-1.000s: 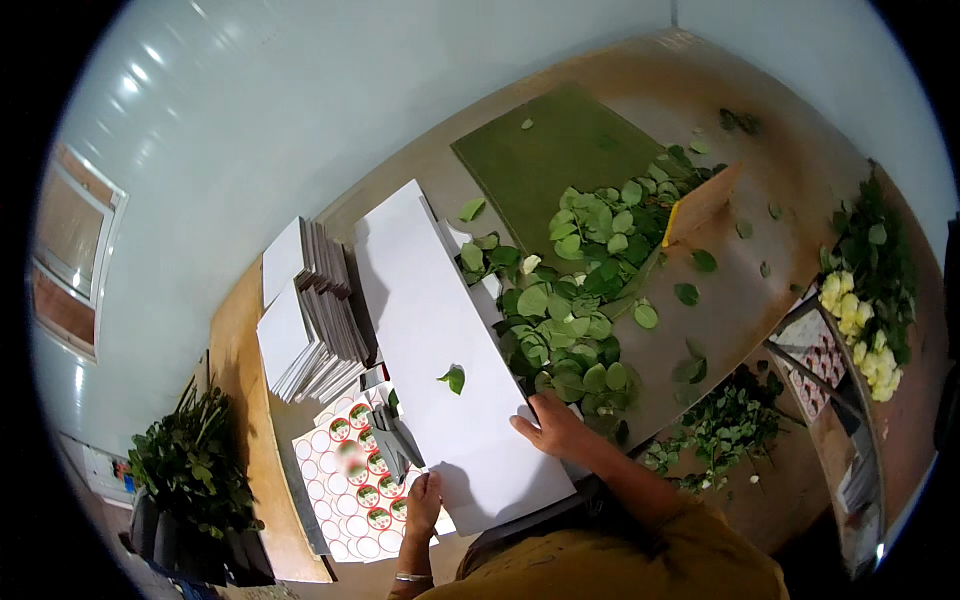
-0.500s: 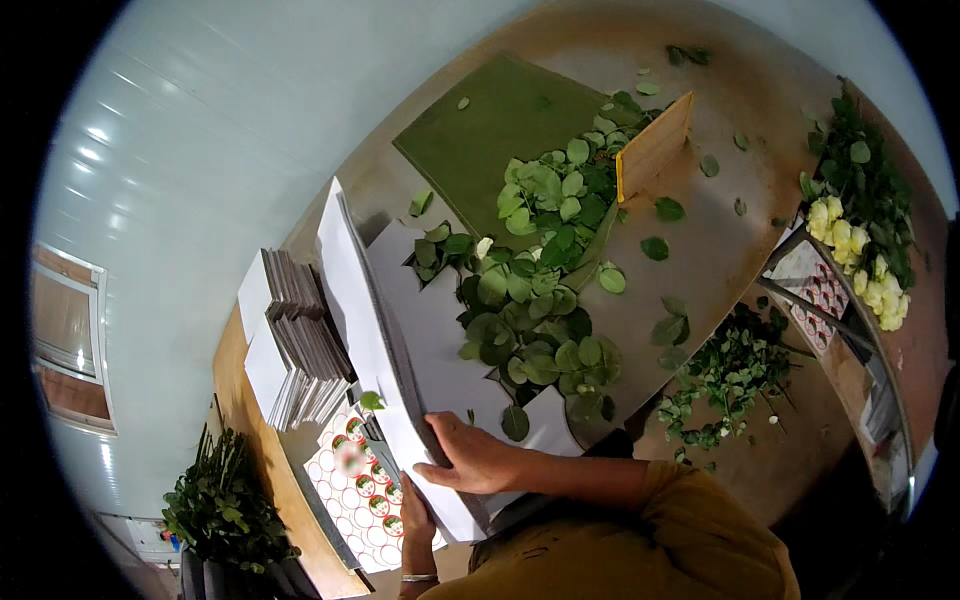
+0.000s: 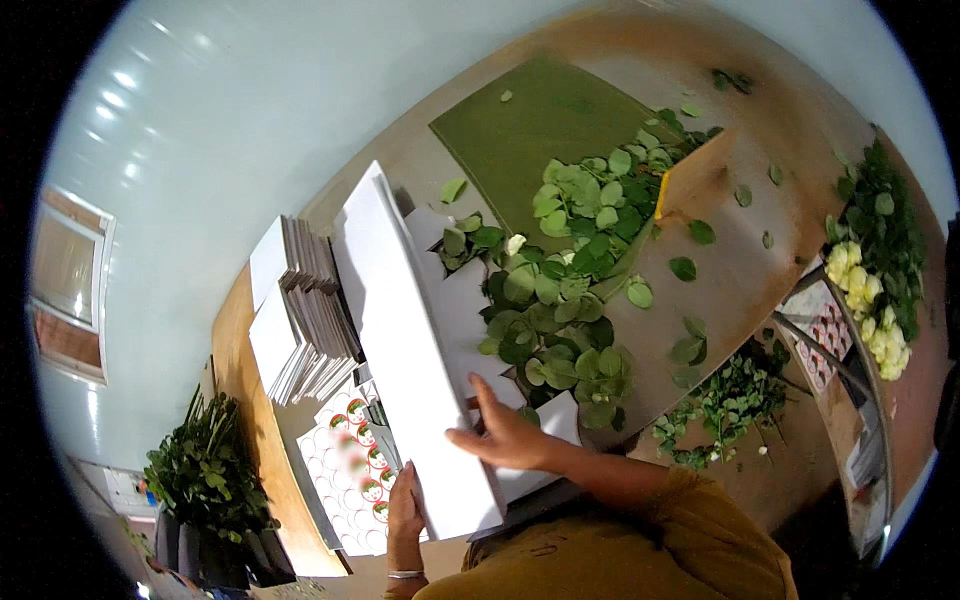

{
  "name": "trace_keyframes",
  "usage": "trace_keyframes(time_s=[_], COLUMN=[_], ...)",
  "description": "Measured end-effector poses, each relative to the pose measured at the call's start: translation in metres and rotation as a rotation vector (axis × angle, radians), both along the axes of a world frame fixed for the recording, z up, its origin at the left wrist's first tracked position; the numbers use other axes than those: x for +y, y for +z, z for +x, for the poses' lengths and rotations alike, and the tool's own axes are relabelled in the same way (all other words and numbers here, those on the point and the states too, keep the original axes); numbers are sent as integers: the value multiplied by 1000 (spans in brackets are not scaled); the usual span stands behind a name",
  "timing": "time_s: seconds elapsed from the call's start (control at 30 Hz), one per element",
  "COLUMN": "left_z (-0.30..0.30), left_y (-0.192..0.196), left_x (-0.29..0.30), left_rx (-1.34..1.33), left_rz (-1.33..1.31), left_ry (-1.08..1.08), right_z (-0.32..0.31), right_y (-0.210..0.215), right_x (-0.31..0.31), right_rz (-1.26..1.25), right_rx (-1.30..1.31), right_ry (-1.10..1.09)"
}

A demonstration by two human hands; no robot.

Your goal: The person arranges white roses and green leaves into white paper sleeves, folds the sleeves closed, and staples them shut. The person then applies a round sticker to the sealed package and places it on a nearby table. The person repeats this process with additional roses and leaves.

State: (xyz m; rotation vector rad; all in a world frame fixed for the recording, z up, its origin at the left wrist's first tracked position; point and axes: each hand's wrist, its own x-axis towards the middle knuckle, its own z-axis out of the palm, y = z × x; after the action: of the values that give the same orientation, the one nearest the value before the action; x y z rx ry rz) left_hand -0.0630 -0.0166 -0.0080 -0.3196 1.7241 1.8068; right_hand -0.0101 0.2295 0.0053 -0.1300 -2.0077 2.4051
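A long white folded cardboard sheet stands tilted in front of me at the table's near side. My left hand holds its lower left edge. My right hand grips the right edge, thumb on the white face and index finger raised along the side. Just left of the cardboard lies a sheet of round red-and-green stickers, with a dark grey tool partly hidden beside it. Loose green leaves are heaped to the right, some on white cardboard underneath.
Stacked folded cardboard stands at the left. A green mat and an upright wooden board are across the table. Leafy stems stand lower left; yellow roses lie on the right-hand table, with cut foliage below.
The cardboard has turned so its broad white face shows more. My right hand has loosened its fingers, the index finger now raised. The whole view has shifted somewhat.
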Motion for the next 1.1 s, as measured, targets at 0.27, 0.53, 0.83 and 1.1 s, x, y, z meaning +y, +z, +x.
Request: trace_keyframes(time_s=[0.27, 0.53, 0.83, 1.1], left_z=[-2, 3, 36, 152], left_y=[39, 132, 219, 219], left_x=[9, 49, 14, -115], left_rx=[-58, 324, 1081, 1412], left_rz=[-9, -165, -497, -705], left_ry=[58, -257, -923, -565], right_z=[0, -91, -214, -243], right_y=[-68, -51, -102, 11], right_x=[30, 63, 124, 110], right_rz=[-233, -537, -380, -325], right_rx=[-309, -477, -334, 48], right_ry=[150, 74, -125, -154])
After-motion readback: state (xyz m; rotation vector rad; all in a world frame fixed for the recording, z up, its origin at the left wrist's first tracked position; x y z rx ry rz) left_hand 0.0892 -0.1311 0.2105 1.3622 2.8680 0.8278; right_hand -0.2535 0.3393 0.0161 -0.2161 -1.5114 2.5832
